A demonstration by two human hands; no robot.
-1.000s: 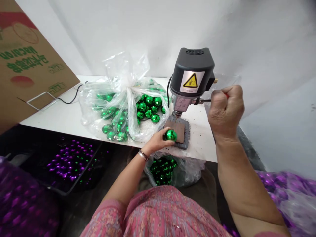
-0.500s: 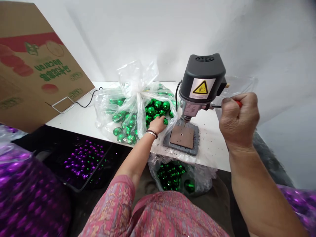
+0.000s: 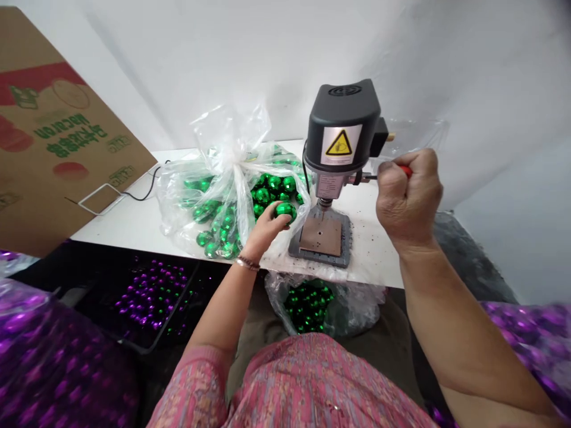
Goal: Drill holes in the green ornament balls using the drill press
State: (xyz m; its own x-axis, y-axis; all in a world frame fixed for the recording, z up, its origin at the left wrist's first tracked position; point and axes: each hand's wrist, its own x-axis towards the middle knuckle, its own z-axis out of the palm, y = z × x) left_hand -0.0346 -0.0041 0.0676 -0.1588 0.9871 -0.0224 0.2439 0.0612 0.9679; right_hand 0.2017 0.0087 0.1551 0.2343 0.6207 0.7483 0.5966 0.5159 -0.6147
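Observation:
Between the thumb and fingers of my left hand (image 3: 266, 229) is a shiny green faceted ball (image 3: 285, 211). It is at the mouth of a clear plastic bag (image 3: 236, 172) full of similar green balls. My right hand (image 3: 410, 199) is wrapped around the red-tipped lever (image 3: 405, 170) of a small black bench drill press (image 3: 344, 128). Under the drill's chuck (image 3: 325, 203) lies a brown square plate (image 3: 320, 235) with holes, on the grey base. The held ball is to the left of this plate, apart from it.
A cardboard box (image 3: 66, 137) leans at the left. Below the table edge, an open plastic bag (image 3: 354, 306) holds green balls near my lap. Bags of purple balls (image 3: 57, 362) stand at both sides, and a dark tray (image 3: 154, 342) lies low at left. Dark crumbs dot the white table (image 3: 134, 229).
My left hand has drawn a green ball up from among the others in the bag, and it now shows clearly in my fingers. My right hand stays on the lever. The view has shifted slightly.

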